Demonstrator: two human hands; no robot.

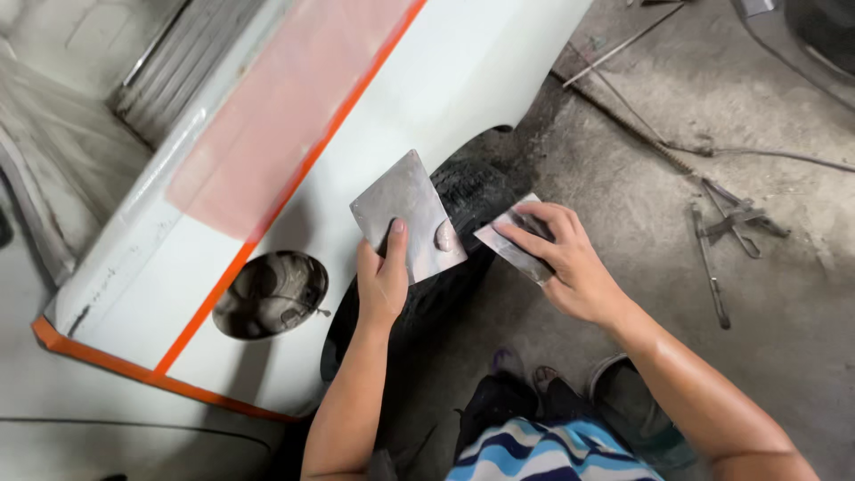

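Stained grey concrete floor [712, 116] with scattered metal tools [726, 223].

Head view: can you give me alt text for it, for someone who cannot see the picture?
The left hand holds a square metal plate carrying a dab of grey filler, while the right hand holds a smaller metal spreader beside it. Behind them are a white car panel edged with orange tape and a black tyre.
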